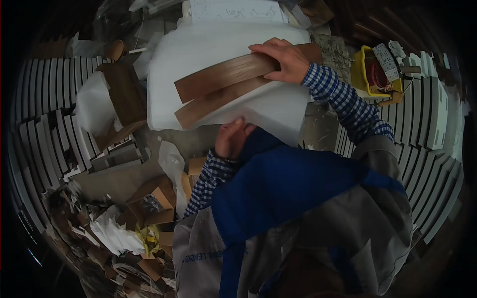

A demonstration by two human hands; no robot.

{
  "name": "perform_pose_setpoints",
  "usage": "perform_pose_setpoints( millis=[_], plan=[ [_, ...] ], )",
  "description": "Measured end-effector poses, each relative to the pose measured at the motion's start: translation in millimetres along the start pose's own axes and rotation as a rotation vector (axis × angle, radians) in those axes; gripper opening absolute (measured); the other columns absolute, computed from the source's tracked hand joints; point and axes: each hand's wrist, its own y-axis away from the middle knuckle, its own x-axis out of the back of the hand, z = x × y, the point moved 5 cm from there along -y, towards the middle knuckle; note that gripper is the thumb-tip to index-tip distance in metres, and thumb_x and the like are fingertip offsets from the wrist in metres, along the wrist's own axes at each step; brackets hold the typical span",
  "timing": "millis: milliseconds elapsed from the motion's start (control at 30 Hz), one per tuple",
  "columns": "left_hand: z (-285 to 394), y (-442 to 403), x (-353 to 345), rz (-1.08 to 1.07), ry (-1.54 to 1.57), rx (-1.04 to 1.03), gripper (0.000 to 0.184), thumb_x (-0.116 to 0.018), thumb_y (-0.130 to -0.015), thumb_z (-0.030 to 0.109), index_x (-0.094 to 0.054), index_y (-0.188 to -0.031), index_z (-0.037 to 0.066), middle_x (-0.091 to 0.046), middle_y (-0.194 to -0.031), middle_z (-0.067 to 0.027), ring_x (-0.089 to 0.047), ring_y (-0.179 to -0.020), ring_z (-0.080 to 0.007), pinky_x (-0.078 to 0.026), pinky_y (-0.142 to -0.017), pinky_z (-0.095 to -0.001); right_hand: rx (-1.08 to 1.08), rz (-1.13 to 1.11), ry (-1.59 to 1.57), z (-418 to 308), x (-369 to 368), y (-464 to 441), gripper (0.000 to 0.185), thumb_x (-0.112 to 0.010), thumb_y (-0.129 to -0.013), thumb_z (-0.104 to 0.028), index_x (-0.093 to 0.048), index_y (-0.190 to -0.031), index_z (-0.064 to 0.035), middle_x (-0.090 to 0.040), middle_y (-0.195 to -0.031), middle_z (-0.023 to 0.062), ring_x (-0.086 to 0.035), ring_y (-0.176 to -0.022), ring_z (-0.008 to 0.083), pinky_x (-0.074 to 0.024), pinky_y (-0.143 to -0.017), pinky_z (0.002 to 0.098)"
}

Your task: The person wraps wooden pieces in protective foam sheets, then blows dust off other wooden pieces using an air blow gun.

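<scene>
Two brown wood-grain strips (223, 74) lie on a stack of white foam sheets (166, 54), overlapping toward the right and fanned apart at their left ends. My right hand (285, 60) grips the upper strip from above, fingers over its far edge and thumb at its near edge, where the lower strip (213, 103) meets it. At the near edge of the foam, my left hand (231, 139) is closed on the thin top sheet, with a fingertip showing at the edge. Part of that hand is hidden by the blue and grey clothing.
A yellow container (362, 74) with tools stands at the right. Stacked pale panels (44, 84) line both sides. An open cardboard box (124, 94) stands left of the foam, and cartons (154, 201) and scraps lie lower left. A drawn paper sheet (233, 10) lies at the back.
</scene>
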Motion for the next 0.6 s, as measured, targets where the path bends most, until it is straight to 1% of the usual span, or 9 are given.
perform_pose_setpoints(
  millis=[67, 100, 133, 167, 200, 267, 400, 467, 600],
  plan=[
    [20.3, -20.5, 6.8, -0.125, 0.017, -0.149, 0.04, -0.062, -0.097, 0.016, -0.055, -0.134, 0.005, -0.052, -0.142, -0.0144, -0.046, -0.136, -0.0283, -0.036, -0.114, -0.0476, -0.113, 0.248, -0.16, 19.8, 27.5, 9.0, 0.082, -0.082, -0.07, -0.017, -0.05, -0.145, -0.0142, -0.062, -0.126, 0.0142, -0.058, -0.117, 0.03, -0.0489, -0.102, 0.0401],
    [29.0, -28.1, 8.8, -0.131, 0.016, -0.149, 0.04, -0.062, -0.097, 0.016, -0.055, -0.134, 0.005, -0.052, -0.142, -0.0144, -0.046, -0.136, -0.0283, -0.036, -0.114, -0.0476, -0.149, 0.336, -0.135, 29.7, 34.3, 15.5, 0.082, -0.083, -0.07, -0.017, -0.05, -0.145, -0.0128, -0.062, -0.126, 0.0147, -0.059, -0.118, 0.031, -0.0493, -0.103, 0.0392],
    [45.8, -34.9, 12.6, -0.052, -0.192, -0.252, 0.043, -0.063, -0.096, 0.016, -0.053, -0.137, 0.005, -0.046, -0.147, -0.0152, -0.042, -0.139, -0.0289, -0.032, -0.116, -0.0478, -0.183, 0.424, -0.111, 40.7, 38.9, 22.4, 0.082, -0.084, -0.071, -0.016, -0.05, -0.145, -0.0113, -0.063, -0.125, 0.0152, -0.059, -0.118, 0.0319, -0.0497, -0.103, 0.0383],
    [61.4, -39.4, 16.3, 0.03, -0.4, -0.353, 0.045, -0.063, -0.096, 0.016, -0.052, -0.139, 0.005, -0.041, -0.153, -0.016, -0.037, -0.143, -0.0294, -0.028, -0.118, -0.048, -0.229, 0.484, -0.144, 50.2, 44.0, 32.2, 0.082, -0.084, -0.072, -0.017, -0.048, -0.145, -0.0082, -0.061, -0.131, 0.0154, -0.057, -0.126, 0.0298, -0.0475, -0.107, 0.0376],
    [70.9, -44.0, 23.6, 0.026, -0.401, -0.353, 0.045, -0.063, -0.096, 0.016, -0.052, -0.139, 0.005, -0.041, -0.153, -0.016, -0.037, -0.143, -0.0294, -0.028, -0.118, -0.048, -0.229, 0.486, -0.142, 54.0, 46.0, 42.2, 0.082, -0.084, -0.072, -0.017, -0.048, -0.145, -0.0082, -0.061, -0.131, 0.0154, -0.057, -0.126, 0.0298, -0.0475, -0.107, 0.0376],
    [87.3, -56.1, 34.6, 0.05, -0.853, -0.386, 0.049, -0.064, -0.097, 0.015, -0.049, -0.142, 0.003, -0.036, -0.157, -0.016, -0.037, -0.143, -0.0284, -0.029, -0.118, -0.0449, -0.413, 0.561, -0.208, 69.4, 50.9, 69.6, 0.082, -0.084, -0.073, -0.017, -0.047, -0.145, -0.0052, -0.056, -0.14, 0.0145, -0.054, -0.131, 0.0271, -0.0448, -0.109, 0.038],
    [107.1, -75.3, 56.2, 0.033, -0.942, -0.392, 0.049, -0.065, -0.096, 0.013, -0.049, -0.141, 0.002, -0.04, -0.154, -0.0157, -0.04, -0.14, -0.0265, -0.035, -0.114, -0.0412, -0.548, 0.572, -0.275, 69.9, 49.8, 95.7, 0.084, -0.082, -0.075, -0.014, -0.044, -0.148, -0.0045, -0.053, -0.145, 0.0152, -0.05, -0.136, 0.0264, -0.0398, -0.114, 0.0386],
    [114.7, -80.2, 59.5, 0.069, -0.881, -0.304, 0.048, -0.061, -0.099, 0.012, -0.048, -0.144, 0.003, -0.052, -0.143, -0.0137, -0.048, -0.133, -0.0232, -0.04, -0.11, -0.0367, -0.638, 0.521, -0.342, 71.0, 43.0, 98.9, 0.082, -0.081, -0.075, -0.011, -0.044, -0.148, -0.0044, -0.053, -0.145, 0.0156, -0.05, -0.136, 0.0269, -0.0399, -0.114, 0.0392],
    [130.1, -92.0, 74.9, 0.151, -0.961, -0.328, 0.046, -0.062, -0.098, 0.011, -0.049, -0.141, 0.001, -0.058, -0.135, -0.0155, -0.056, -0.124, -0.0237, -0.045, -0.105, -0.0361, -0.635, 0.452, -0.306, 73.3, 36.8, 104.4, 0.082, -0.08, -0.074, -0.008, -0.045, -0.148, -0.0042, -0.053, -0.145, 0.0154, -0.051, -0.135, 0.0274, -0.0405, -0.114, 0.0403]
  ],
)
